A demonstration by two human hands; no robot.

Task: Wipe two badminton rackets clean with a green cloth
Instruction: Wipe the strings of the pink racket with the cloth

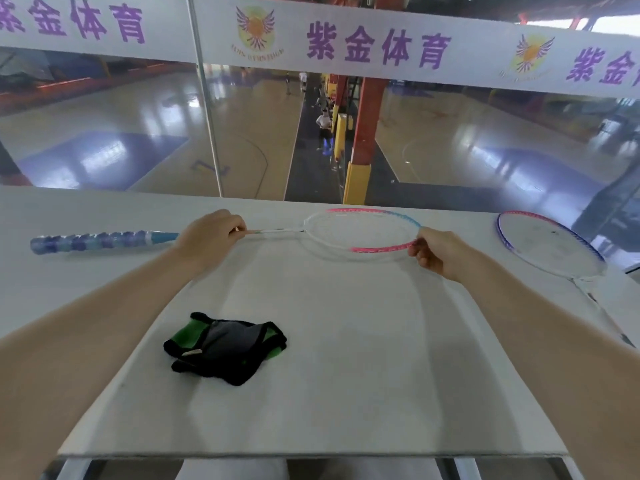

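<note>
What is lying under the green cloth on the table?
Only the white table shows around the green cloth. The cloth lies crumpled, so whatever is directly beneath it is covered; nothing sticks out at its edges.

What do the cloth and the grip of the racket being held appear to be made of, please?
The cloth looks like soft fabric, perhaps microfibre: it lies crumpled in limp folds, matte green and grey with a dark stitched edge. The racket's grip seems to be wrapped in glossy blue tape or film, judging by its spiral ridges and sheen; the exact material is unclear.
</note>
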